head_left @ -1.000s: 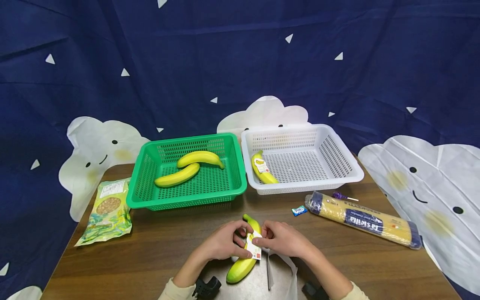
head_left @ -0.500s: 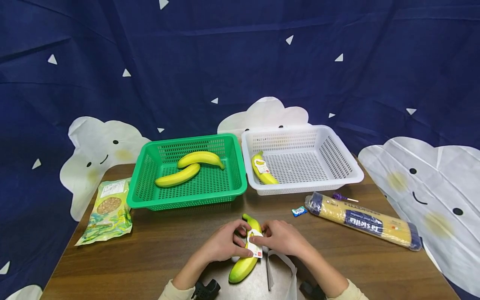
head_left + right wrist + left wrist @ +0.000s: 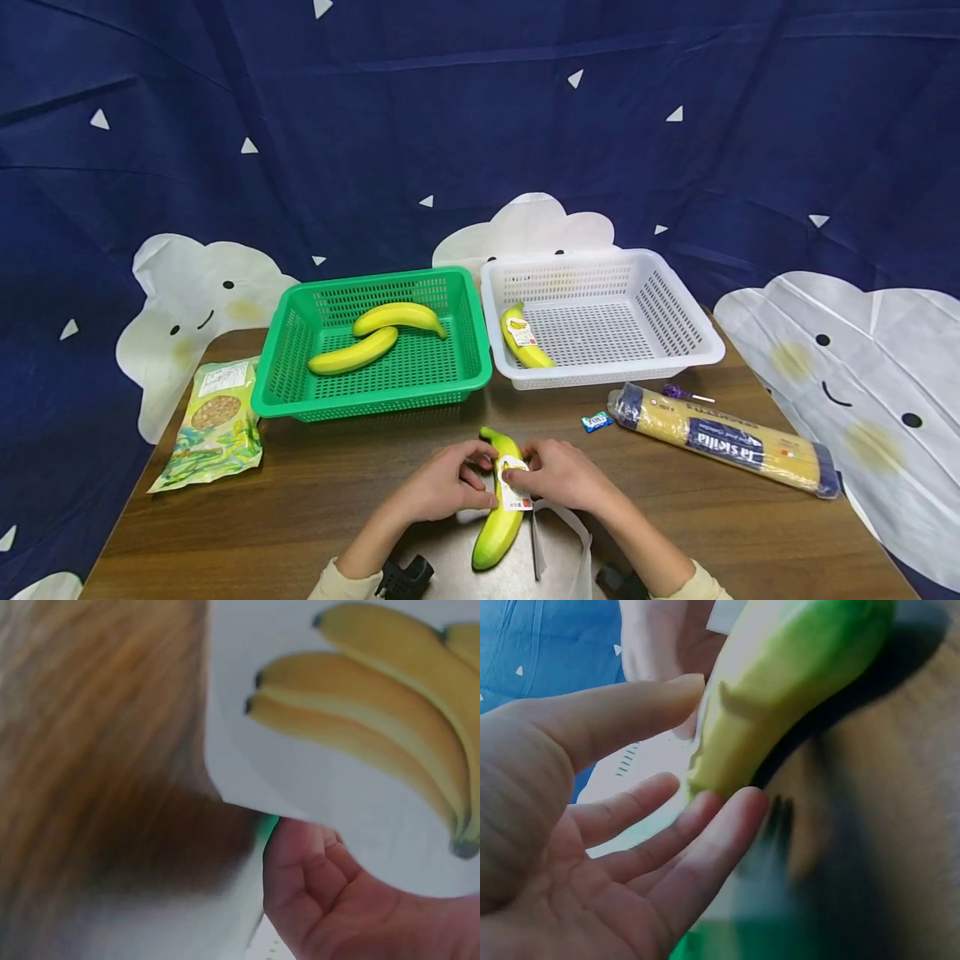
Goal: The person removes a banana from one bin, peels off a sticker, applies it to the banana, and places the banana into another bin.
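A yellow-green banana point(image 3: 497, 540) lies between the two hands at the table's front. A white label point(image 3: 513, 498) with a banana picture is on its upper side. My left hand point(image 3: 442, 483) is on the banana's left, thumb and fingertips touching it, fingers loosely bent; in the left wrist view the thumb point(image 3: 645, 712) reaches its edge. My right hand point(image 3: 566, 475) grips the banana's right side, thumb on the label and fingers curled. In the right wrist view a white label strip point(image 3: 255, 757) printed with bananas hides much of that hand.
Two bananas lie in a green basket point(image 3: 375, 406); a labelled banana point(image 3: 531, 354) lies in a white basket point(image 3: 615, 371). A green-yellow bag point(image 3: 213, 425) lies left. Right are a blue candy point(image 3: 597, 422), a lollipop point(image 3: 677, 392) and a spaghetti pack point(image 3: 723, 442). A curled white strip point(image 3: 573, 529) hangs nearby.
The banana's lower end has shifted right and the label has turned to the right with it. My left thumb has slid off the label to the banana's left edge; the right thumb stays on it.
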The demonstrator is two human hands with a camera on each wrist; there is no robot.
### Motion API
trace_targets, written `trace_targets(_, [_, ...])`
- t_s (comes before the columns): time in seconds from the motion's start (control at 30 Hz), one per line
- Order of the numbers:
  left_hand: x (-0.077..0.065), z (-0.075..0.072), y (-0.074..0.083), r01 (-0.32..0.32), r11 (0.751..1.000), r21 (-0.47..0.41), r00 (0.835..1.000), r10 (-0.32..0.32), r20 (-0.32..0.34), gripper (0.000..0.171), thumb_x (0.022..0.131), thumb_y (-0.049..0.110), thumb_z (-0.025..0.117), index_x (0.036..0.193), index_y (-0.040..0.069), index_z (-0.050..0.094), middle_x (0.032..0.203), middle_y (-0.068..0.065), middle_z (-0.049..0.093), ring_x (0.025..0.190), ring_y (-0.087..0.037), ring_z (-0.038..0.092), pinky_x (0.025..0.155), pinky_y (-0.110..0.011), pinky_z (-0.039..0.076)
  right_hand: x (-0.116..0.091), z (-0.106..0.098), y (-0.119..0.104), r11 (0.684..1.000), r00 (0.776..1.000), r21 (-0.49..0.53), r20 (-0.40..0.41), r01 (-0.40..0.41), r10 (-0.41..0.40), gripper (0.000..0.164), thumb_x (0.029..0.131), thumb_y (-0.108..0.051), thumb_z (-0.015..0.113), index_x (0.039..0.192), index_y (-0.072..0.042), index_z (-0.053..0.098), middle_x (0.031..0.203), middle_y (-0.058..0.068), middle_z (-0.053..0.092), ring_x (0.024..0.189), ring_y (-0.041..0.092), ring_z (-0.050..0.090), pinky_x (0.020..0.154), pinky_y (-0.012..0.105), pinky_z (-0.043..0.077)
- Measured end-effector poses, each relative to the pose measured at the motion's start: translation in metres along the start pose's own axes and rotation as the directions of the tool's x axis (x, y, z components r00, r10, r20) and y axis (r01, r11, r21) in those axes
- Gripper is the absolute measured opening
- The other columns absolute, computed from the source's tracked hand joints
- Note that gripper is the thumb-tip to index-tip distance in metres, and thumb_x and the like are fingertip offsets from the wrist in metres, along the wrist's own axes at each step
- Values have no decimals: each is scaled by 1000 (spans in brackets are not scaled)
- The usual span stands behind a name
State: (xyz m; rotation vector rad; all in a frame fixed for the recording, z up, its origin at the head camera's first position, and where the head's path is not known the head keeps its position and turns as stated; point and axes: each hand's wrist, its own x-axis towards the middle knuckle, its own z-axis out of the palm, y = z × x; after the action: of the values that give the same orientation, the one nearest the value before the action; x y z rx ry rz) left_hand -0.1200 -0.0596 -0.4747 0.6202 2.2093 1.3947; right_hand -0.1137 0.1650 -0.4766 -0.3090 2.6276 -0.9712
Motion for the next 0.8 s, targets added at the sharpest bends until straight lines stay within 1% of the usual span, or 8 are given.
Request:
trace_targets(0.13, [2,-13,12,-100,994,49,990,105,-90,37,84,19,76,117,8,63,106,-9,64,79,-12,64,65,-27,53,0,-1,0,999,1000,34,2,8,-8,36,83,-49,68,93,-14,66,67,-6,58,59,12,53,50,32,42])
trace_targets(0.27, [8,-27,29,-202,963,180,941,242,-237,20,89,21,71,107,15,67,97,4,66,76,-8,62,63,-26,51,-1,-1,1,999,1000,42,15,11,-12,36,84,-49,67,94,-15,65,65,-7,60,57,12,55,50,32,42])
trace_targets(0.37, [14,-35,42,-220,915,339,891,329,-311,14,90,24,69,104,20,69,93,12,62,76,-7,58,62,-25,49,-1,-1,2,999,1000,45,25,6,-8,40,84,-50,66,97,-13,65,65,-7,60,58,12,56,51,33,43])
trace_targets(0.47, [24,-42,53,-175,827,534,868,385,-312,26,91,30,66,116,21,67,106,11,62,94,-10,56,76,-29,49,-1,0,1,998,1000,62,27,-9,7,46,84,-49,67,106,-9,65,68,-6,60,60,12,56,52,32,44])
trace_targets(0.57, [38,-49,59,-115,714,690,874,403,-272,39,92,35,64,130,24,60,124,5,58,113,-16,51,91,-35,45,-1,1,0,996,999,85,24,-25,23,49,84,-44,68,113,-5,63,72,-4,61,60,12,57,54,32,44])
trace_targets(0.63, [49,-53,58,-95,657,748,887,397,-236,43,94,37,62,135,25,57,133,2,53,121,-20,46,97,-38,42,-2,1,-1,995,999,92,24,-31,29,50,85,-42,67,116,-4,62,74,-4,61,62,12,58,54,33,45])
trace_targets(0.73, [63,-57,53,-87,615,784,907,374,-192,41,95,38,60,133,26,59,139,-1,50,125,-24,44,98,-40,41,-2,2,-2,995,999,92,17,-31,30,45,85,-40,67,114,-6,63,78,-5,62,64,12,58,56,33,45])
trace_targets(0.8, [70,-58,50,-82,603,794,918,357,-176,39,95,39,60,132,26,61,140,-2,49,125,-26,44,99,-41,41,-1,2,-2,995,1000,94,10,-24,24,41,85,-38,67,112,-7,63,81,-5,62,66,12,57,57,33,46])
